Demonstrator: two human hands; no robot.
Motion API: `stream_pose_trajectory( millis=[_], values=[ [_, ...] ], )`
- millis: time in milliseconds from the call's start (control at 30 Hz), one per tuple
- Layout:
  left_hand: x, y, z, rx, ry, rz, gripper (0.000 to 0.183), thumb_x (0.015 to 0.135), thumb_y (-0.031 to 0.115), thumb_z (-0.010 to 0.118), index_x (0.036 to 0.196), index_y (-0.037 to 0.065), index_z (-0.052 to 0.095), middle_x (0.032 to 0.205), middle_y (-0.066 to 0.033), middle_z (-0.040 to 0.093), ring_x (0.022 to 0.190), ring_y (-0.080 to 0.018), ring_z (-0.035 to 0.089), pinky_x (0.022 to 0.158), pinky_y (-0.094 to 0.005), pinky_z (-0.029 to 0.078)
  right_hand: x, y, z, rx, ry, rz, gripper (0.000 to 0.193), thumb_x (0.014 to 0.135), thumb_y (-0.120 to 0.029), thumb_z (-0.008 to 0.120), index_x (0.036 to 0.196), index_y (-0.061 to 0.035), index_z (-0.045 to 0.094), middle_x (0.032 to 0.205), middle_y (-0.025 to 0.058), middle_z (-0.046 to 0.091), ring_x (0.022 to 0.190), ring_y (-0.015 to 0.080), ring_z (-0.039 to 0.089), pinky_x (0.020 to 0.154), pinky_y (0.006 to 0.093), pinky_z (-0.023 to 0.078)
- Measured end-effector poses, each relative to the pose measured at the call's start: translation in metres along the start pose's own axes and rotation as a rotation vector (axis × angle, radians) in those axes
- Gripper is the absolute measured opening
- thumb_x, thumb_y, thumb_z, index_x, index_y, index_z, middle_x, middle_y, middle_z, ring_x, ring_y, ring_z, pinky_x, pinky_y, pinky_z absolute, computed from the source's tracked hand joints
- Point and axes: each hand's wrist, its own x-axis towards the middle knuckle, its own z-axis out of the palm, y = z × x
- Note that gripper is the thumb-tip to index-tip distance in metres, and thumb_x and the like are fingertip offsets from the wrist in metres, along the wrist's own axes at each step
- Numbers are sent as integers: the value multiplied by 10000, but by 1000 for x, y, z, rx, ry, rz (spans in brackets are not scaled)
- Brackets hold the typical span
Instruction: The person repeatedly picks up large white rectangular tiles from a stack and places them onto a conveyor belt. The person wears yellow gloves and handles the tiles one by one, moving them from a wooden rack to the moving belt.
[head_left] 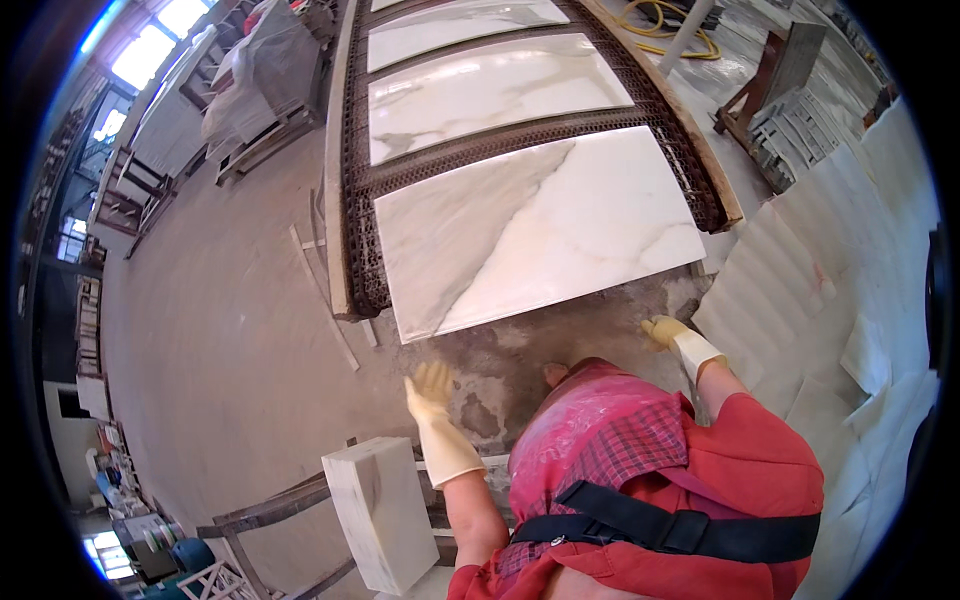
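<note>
A white marble slab with grey veining [600,210] lies flat at the near end of a mesh conveyor belt [362,255], its front edge jutting past the belt. Just short of the slab's near left corner is my left hand [431,392], in a cream rubber glove, with fingers spread and nothing in it. My right hand [664,330], gloved the same way, hovers below the slab's near right corner. Its fingers reach forward, apart from the slab, and hold nothing. Farther along the belt sits a second marble slab [500,95], with more beyond it.
A stack of upright white marble pieces [370,510] stands on a rack to my left. Large pale sheets [800,270] spread along my right side. Wrapped pallets [265,85] stand far left, and thin strips [325,300] lie on the floor beside the conveyor.
</note>
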Motion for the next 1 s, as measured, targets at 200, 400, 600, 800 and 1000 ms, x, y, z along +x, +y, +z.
stream_pose_trajectory(
  millis=[200, 400, 600, 800, 1000],
  values=[
    [-54, -76, -85, -100, 255, -128, 643, 1043, 540, 240, 1454, 94, 453, 1518, -216, 420, 1412, -405, 383, 1140, -537, 358, 23, -42, 30, 24, -119, 5, 443, 1026, -422, 458, 1166, -63, 676, 896, 147, 722, 739, 233, 678, 645, 381, 519],
    [-130, -116, -153, -155, 525, -198, 599, 1042, 529, 257, 1385, 110, 515, 1455, -213, 498, 1346, -428, 456, 1093, -538, 406, 12, -89, 58, 28, -177, 5, 439, 1034, -407, 442, 1172, -47, 651, 865, 157, 726, 718, 236, 669, 655, 377, 531],
    [-182, -110, -252, 209, 578, -198, 523, 1045, 443, 318, 1361, 82, 528, 1242, -217, 652, 1079, -361, 644, 870, -487, 515, 17, -171, 123, -45, -330, -293, 408, 1032, -372, 455, 1185, -51, 653, 859, 122, 736, 691, 193, 659, 660, 333, 545],
    [-214, -101, -265, 129, 636, -119, 521, 1049, 419, 336, 1343, 41, 541, 1212, -223, 663, 1034, -356, 665, 880, -463, 530, -36, -303, 190, 130, -552, -572, 409, 1044, -344, 392, 1285, -96, 611, 1010, 133, 737, 828, 207, 686, 749, 337, 557],
    [-241, -99, -285, 98, 687, -75, 495, 1041, 415, 372, 1359, 70, 528, 1222, -229, 657, 1063, -399, 655, 923, -489, 512, -31, -384, 215, 390, -434, -337, 432, 1046, -228, 311, 1364, -41, 536, 1114, 178, 723, 954, 277, 709, 839, 372, 578]
  ],
)
